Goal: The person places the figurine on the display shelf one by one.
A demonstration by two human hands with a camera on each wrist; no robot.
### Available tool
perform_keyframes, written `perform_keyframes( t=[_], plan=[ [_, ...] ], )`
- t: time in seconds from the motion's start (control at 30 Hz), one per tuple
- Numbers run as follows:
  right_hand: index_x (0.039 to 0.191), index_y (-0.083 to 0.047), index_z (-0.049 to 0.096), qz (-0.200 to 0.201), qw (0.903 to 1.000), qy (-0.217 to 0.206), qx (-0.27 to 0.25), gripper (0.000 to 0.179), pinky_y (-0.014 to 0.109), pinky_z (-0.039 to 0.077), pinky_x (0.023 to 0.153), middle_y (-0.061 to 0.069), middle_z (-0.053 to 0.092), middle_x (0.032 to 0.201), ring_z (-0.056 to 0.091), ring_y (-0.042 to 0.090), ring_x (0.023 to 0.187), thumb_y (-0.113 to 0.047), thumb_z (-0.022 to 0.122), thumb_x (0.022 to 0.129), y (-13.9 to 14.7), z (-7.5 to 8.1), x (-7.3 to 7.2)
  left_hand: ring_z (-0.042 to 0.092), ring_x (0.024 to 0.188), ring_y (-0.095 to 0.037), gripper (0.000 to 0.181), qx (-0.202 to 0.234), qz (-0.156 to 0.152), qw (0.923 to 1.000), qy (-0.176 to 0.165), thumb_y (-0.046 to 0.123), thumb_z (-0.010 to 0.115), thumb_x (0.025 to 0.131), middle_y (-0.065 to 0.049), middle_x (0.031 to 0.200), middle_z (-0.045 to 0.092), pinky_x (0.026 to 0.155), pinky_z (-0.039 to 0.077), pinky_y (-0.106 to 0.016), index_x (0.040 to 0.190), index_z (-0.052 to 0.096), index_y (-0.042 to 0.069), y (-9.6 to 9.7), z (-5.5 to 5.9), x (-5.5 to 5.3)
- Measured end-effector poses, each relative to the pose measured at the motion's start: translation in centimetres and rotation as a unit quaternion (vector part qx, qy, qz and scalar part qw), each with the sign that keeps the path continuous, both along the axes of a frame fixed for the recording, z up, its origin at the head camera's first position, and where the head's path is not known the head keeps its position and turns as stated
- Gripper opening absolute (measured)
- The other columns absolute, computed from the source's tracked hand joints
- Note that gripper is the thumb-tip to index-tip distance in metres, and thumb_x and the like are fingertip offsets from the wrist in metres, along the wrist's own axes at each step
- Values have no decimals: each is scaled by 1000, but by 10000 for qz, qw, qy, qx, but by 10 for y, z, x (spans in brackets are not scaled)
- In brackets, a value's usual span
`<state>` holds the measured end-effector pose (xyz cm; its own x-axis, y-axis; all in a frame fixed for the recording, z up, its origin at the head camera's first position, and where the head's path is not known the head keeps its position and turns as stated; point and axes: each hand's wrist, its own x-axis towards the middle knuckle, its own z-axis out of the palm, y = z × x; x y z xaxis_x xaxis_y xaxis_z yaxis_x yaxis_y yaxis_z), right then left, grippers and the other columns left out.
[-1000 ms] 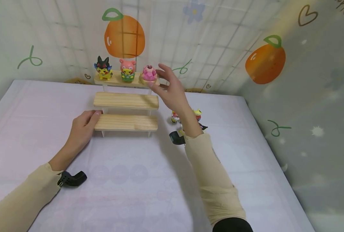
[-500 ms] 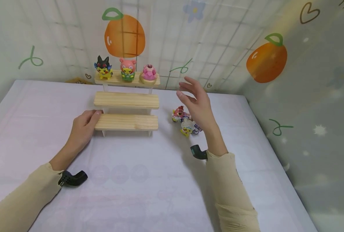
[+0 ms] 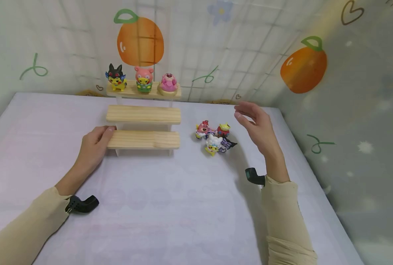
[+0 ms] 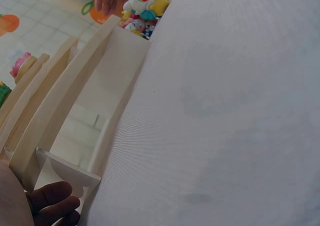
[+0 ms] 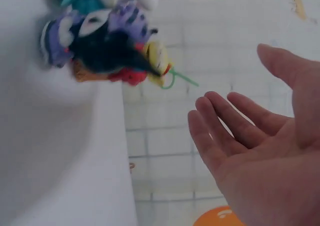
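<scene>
My left hand (image 3: pixel 96 144) grips the left end of a three-step wooden display stand (image 3: pixel 143 140), at its lowest board. In the left wrist view its fingers (image 4: pixel 57 206) lie below the board, beside the white side support (image 4: pixel 70 167). On the top step stand three figurines: a yellow one in a black-eared hood (image 3: pixel 117 78), one in a pink hood (image 3: pixel 144 79) and a pink one on a round base (image 3: pixel 168 84). Right of a cluster of small figurines (image 3: pixel 213 144), my right hand (image 3: pixel 260 129) hovers over the table, fingers loosely bent and holding nothing.
The clustered figurines sit close together right of the stand; a white-topped one (image 4: pixel 137 3) shows in the left wrist view. A patterned curtain (image 3: pixel 242 55) with printed oranges runs behind the white-covered table (image 3: pixel 170 213) and along its right side.
My right hand has left the pink figurine on the top step and moved right, past the cluster, uncovering it. My left hand stays on the stand.
</scene>
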<state>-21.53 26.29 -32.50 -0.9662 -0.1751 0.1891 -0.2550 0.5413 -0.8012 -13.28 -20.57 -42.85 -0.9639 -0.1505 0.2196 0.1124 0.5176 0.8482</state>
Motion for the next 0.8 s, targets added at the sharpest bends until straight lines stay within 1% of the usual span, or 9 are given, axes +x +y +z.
perform_keyframes(
  t=[0.1,0.2,0.3,0.4,0.53,0.63,0.7,0.8],
  plan=[
    [149,-13,56,94,9999,-115,-7,50,46,43,118,8,63,146,57,19,135,-37,65,106,5,-6,-2,62,127,-39,50,-21,24,10000,28,39,47,112,-25,132,69,102,44,-51,130,70,-2,-2,0,1],
    [146,-11,59,228,9995,-200,20,46,45,44,117,9,65,143,58,18,132,-32,65,106,7,-11,-5,63,125,-37,49,-50,34,10000,35,38,48,112,-24,132,70,100,44,-40,129,71,-1,-2,0,1],
    [144,-8,60,421,9985,-351,74,43,46,44,117,9,65,141,59,21,132,-27,67,106,9,-16,-7,64,122,-35,47,-116,65,9999,65,37,48,111,-23,131,70,95,43,-32,127,72,-1,-2,0,0],
    [144,-6,61,652,9964,-523,129,43,49,43,118,11,64,143,58,24,134,-22,68,105,11,-22,-9,64,121,-35,48,-133,100,9998,105,37,49,111,-24,130,71,94,42,-31,125,72,-2,-3,1,0],
    [142,-7,63,915,9926,-729,313,41,51,41,119,13,64,143,59,27,133,-18,70,103,15,-29,-13,64,123,-37,48,-120,64,9998,127,38,48,112,-24,131,70,97,43,-37,126,71,-2,-3,3,-1],
    [142,-8,64,1030,9892,-922,479,41,51,42,119,12,65,142,59,27,133,-19,72,102,16,-35,-15,64,124,-38,49,-118,43,9999,102,37,47,112,-25,131,70,99,44,-43,127,71,-2,-2,3,-1],
    [141,-8,64,1071,9876,-1032,494,42,51,43,118,13,65,142,59,28,135,-19,73,101,16,-38,-16,64,124,-39,48,-105,41,9999,105,36,47,112,-26,131,70,99,44,-45,127,71,-3,-2,2,0],
    [141,-8,65,1062,9867,-1111,526,42,51,45,116,12,66,142,60,30,135,-19,73,101,16,-40,-17,64,124,-39,49,-98,30,9999,104,37,47,112,-25,131,70,99,44,-43,128,71,-2,-1,2,0]
  ],
)
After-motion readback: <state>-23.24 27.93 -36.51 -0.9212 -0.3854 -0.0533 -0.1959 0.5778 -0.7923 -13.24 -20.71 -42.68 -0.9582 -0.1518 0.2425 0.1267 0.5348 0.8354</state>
